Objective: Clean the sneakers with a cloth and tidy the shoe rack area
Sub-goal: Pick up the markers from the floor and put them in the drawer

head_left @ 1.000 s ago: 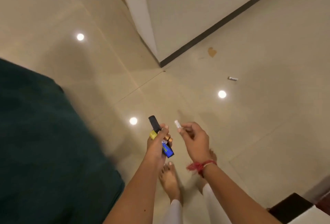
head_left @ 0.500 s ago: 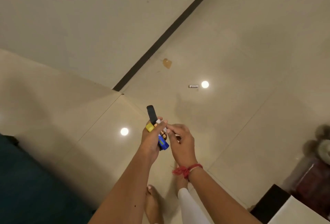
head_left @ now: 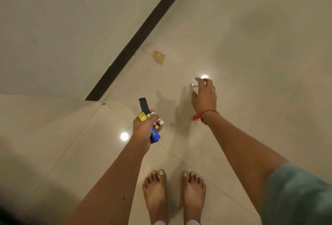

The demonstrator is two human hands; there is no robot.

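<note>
My left hand (head_left: 143,128) is closed around a bundle of small items (head_left: 152,122): a black stick, a yellow-capped piece, a blue object and a few batteries. My right hand (head_left: 204,96), with a red thread on the wrist, stretches forward and down with fingers spread over a small white battery (head_left: 194,85) lying on the cream tile floor (head_left: 251,45). The fingertips are just above or at the battery; contact cannot be judged. No sneakers, cloth or shoe rack are in view.
A small tan scrap (head_left: 159,57) lies on the floor near the dark skirting strip (head_left: 143,32) at the foot of the wall. My bare feet (head_left: 174,194) stand at the bottom centre. Ceiling lights reflect on the glossy tiles.
My right hand passed its white piece into my left hand, then left it and reached out to the battery on the floor. The view swung right and down; the dark green furniture is gone.
</note>
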